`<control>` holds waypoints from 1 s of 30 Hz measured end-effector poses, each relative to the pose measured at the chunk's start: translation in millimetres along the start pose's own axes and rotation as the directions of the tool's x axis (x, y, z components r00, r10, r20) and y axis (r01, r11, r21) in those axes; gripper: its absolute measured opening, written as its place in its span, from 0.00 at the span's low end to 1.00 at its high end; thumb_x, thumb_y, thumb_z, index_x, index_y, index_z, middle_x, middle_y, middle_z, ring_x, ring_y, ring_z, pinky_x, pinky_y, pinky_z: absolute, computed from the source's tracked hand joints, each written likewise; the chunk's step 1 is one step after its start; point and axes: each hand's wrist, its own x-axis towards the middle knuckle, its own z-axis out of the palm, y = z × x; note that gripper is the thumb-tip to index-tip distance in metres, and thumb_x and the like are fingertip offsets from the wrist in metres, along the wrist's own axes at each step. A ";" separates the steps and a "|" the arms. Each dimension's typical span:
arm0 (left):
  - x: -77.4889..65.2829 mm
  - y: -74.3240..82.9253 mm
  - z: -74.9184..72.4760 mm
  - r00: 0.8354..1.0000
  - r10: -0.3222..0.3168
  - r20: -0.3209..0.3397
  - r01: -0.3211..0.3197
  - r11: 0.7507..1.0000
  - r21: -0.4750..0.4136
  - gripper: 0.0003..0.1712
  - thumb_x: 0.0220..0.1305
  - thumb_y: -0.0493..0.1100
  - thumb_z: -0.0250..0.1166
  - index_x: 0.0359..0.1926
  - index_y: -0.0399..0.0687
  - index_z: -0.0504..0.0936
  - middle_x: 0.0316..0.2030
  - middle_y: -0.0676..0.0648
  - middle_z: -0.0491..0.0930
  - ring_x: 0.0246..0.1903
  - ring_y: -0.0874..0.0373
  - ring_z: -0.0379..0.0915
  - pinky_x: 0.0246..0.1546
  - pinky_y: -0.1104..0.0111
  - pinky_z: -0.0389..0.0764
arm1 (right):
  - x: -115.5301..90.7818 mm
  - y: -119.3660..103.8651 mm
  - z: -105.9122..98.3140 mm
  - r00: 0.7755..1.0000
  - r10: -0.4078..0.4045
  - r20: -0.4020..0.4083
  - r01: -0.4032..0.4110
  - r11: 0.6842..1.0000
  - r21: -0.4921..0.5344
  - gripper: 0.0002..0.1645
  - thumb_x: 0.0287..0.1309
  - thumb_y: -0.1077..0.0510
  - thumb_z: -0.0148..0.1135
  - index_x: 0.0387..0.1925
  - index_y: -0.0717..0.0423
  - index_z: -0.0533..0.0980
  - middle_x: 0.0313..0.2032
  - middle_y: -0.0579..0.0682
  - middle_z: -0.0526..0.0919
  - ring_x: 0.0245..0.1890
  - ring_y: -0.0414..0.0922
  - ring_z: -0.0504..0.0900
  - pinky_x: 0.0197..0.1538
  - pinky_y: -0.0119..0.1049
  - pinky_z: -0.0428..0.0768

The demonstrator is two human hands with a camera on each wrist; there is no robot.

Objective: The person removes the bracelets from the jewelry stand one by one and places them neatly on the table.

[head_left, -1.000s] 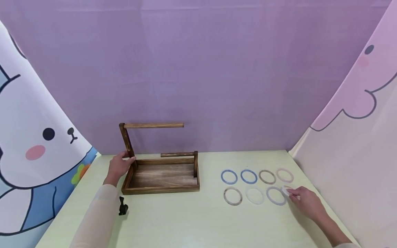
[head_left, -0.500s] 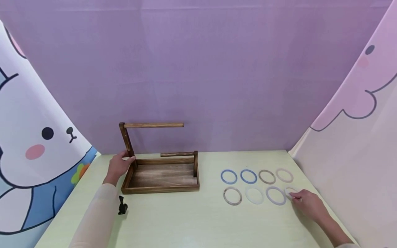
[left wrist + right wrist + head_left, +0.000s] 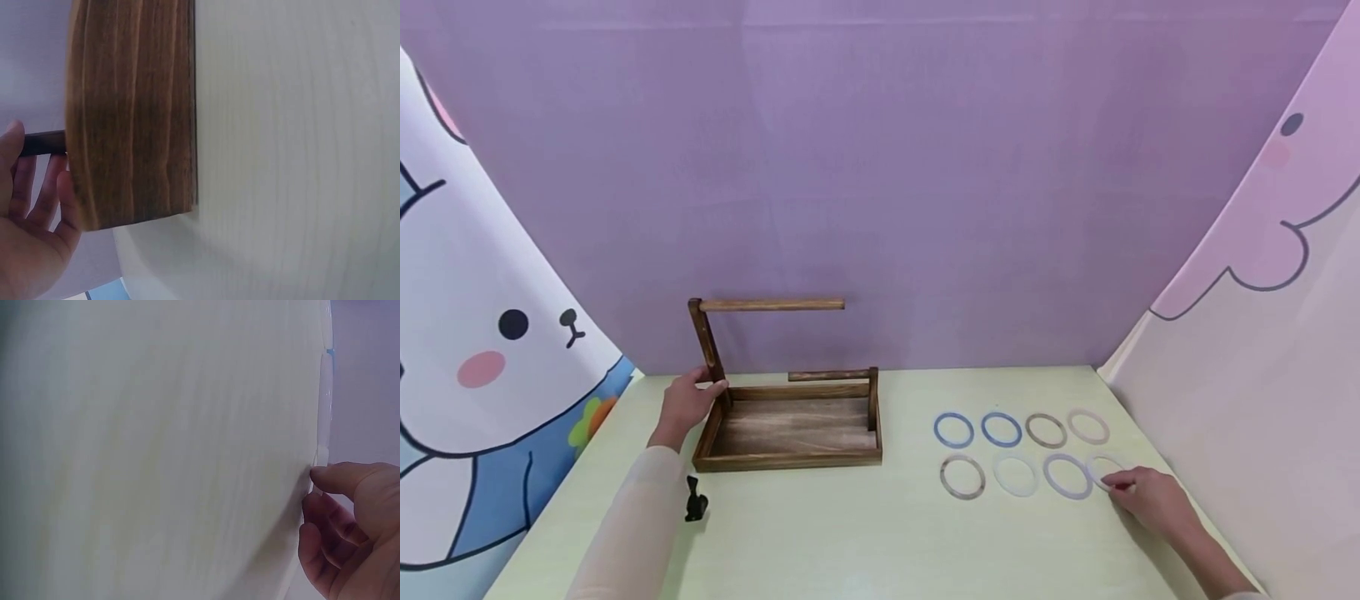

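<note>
My left hand [image 3: 685, 408] grips the tall upright post [image 3: 706, 340] at the left end of a dark wooden bangle stand, whose tray [image 3: 790, 459] sits on the table. In the left wrist view, the thumb and fingers lie about that post [image 3: 45, 142], behind the tray's end wall [image 3: 131, 112]. At the right, my right hand [image 3: 1152, 500] pinches the near edge of a whitish bangle [image 3: 1089, 471], which lies flat or nearly so at the right end of the front row. Beside it is a lavender bangle [image 3: 1070, 497].
More bangles lie in two rows: two blue ones [image 3: 954, 446], a brownish one [image 3: 1047, 444] and a pale pink one [image 3: 1088, 441] behind, a mottled one [image 3: 962, 497] and a clear one [image 3: 1017, 494] in front. A small black clip-like object [image 3: 696, 502] is near the left sleeve.
The whitish bangle, tilted up in my right hand a second ago, has come down flat in line with the front row. My left hand has stayed on the post.
</note>
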 end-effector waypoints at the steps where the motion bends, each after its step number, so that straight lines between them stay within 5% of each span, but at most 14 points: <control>1: 0.5 -0.2 -0.3 1.000 -0.002 0.001 0.002 1.000 0.002 0.32 0.77 0.52 0.57 0.70 0.34 0.68 0.68 0.27 0.69 0.65 0.28 0.68 0.64 0.38 0.72 | 0.4 0.5 0.3 1.000 -0.002 -0.001 0.002 1.000 0.003 0.10 0.52 0.59 0.72 0.38 0.51 0.90 0.44 0.63 0.89 0.39 0.49 0.84 0.38 0.41 0.78; 13: 2.8 -2.8 -1.3 1.000 -0.022 0.022 0.022 1.000 -0.003 0.36 0.77 0.57 0.56 0.71 0.35 0.66 0.69 0.27 0.67 0.69 0.27 0.62 0.67 0.37 0.67 | 3.6 4.8 2.3 1.000 0.016 -0.001 -0.016 1.000 0.026 0.08 0.52 0.58 0.72 0.37 0.51 0.89 0.44 0.62 0.89 0.44 0.62 0.85 0.42 0.48 0.80; 21: 5.7 -0.6 -1.9 0.999 0.005 0.042 -0.006 1.000 0.031 0.36 0.77 0.57 0.56 0.71 0.34 0.66 0.69 0.26 0.67 0.69 0.26 0.61 0.67 0.37 0.67 | 2.1 3.3 0.3 1.000 0.023 -0.006 -0.023 0.998 0.052 0.08 0.53 0.59 0.72 0.36 0.50 0.90 0.40 0.56 0.90 0.39 0.49 0.84 0.39 0.40 0.77; 30: 7.1 0.2 -0.1 0.999 0.031 0.011 -0.032 0.998 0.052 0.33 0.77 0.55 0.55 0.68 0.32 0.69 0.67 0.26 0.70 0.67 0.26 0.63 0.67 0.37 0.67 | 4.8 3.5 3.8 1.000 0.029 0.000 -0.029 0.997 0.065 0.09 0.54 0.59 0.71 0.38 0.50 0.89 0.40 0.55 0.90 0.41 0.51 0.85 0.41 0.41 0.78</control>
